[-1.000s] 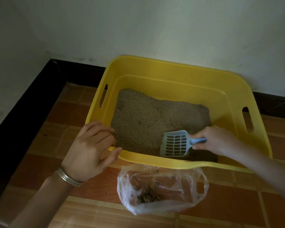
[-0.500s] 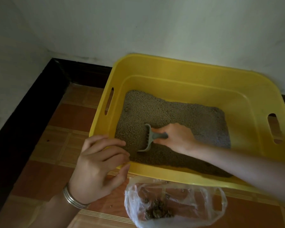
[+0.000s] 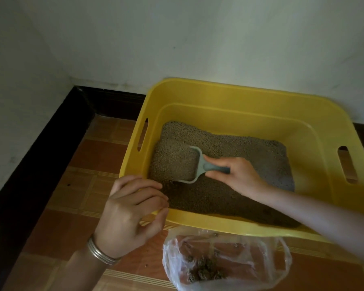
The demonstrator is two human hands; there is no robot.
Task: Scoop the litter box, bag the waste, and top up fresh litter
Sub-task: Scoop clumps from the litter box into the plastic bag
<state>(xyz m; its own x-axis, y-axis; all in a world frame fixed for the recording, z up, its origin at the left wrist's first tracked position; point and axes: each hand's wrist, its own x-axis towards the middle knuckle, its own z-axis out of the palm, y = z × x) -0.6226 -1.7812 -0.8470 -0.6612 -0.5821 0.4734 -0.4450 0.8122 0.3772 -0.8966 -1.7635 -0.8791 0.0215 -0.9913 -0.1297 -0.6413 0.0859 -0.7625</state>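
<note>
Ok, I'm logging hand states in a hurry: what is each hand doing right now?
Left hand: open, fingers loosely curled, holding nothing.
Right hand: closed around the handle of the scoop.

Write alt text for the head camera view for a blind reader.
A person's right hand holds a grey-blue plastic scoop full of litter inside a yellow plastic litter box. The left hand is by its near rim; a clear plastic bag with dark clumps lies on the tiled floor.
</note>
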